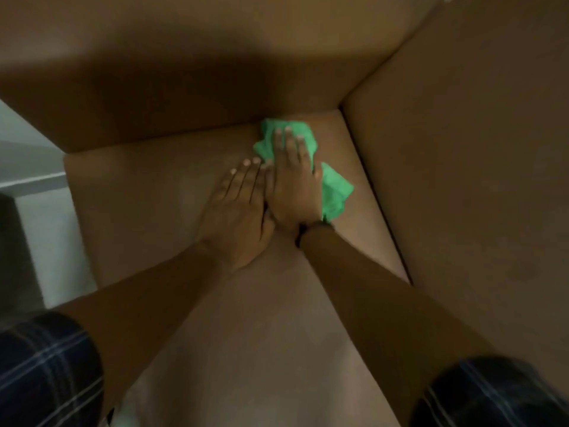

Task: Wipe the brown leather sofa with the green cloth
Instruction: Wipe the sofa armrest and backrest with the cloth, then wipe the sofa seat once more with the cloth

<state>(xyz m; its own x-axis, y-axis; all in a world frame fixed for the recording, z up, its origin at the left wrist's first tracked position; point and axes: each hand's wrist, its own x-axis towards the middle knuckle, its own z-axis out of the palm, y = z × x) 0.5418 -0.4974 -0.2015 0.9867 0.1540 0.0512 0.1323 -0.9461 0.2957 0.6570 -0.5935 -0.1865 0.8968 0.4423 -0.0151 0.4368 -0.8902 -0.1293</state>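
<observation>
The brown leather sofa (pixel 147 204) fills the view: its seat lies in the middle, the backrest rises at the top and an armrest stands at the right. A crumpled green cloth (pixel 334 192) lies on the seat near the corner where backrest and armrest meet. My right hand (pixel 292 186) presses flat on the cloth with fingers straight and together, covering its middle. My left hand (pixel 237 208) rests flat on the bare seat just left of the right hand, touching it, with its fingers slightly apart. A dark band sits on my right wrist.
The sofa's left end (pixel 74 192) drops off to a pale floor and a grey wall (pixel 27 167). Dark plaid sleeves (pixel 46 371) show at the bottom corners. The backrest (pixel 184 87) and armrest (pixel 462 180) close in the far corner.
</observation>
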